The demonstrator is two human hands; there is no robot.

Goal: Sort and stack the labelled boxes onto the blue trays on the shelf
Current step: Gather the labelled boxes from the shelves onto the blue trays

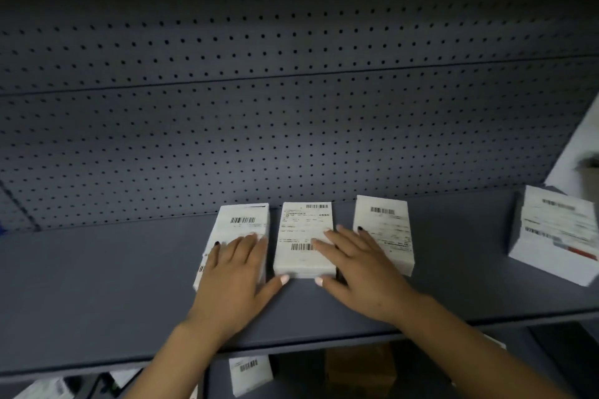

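White labelled middle box (304,241) lies at frame centre on the grey shelf (97,285), long axis running toward the pegboard, flanked by left hand (235,272) flat on the left box (241,230) and right hand (353,264) flat on it, neither grip closed.

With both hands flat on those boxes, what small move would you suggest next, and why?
Probably nudge the left box straight: it sits skewed under the left hand, while the middle box, under the right hand, looks square to the shelf.
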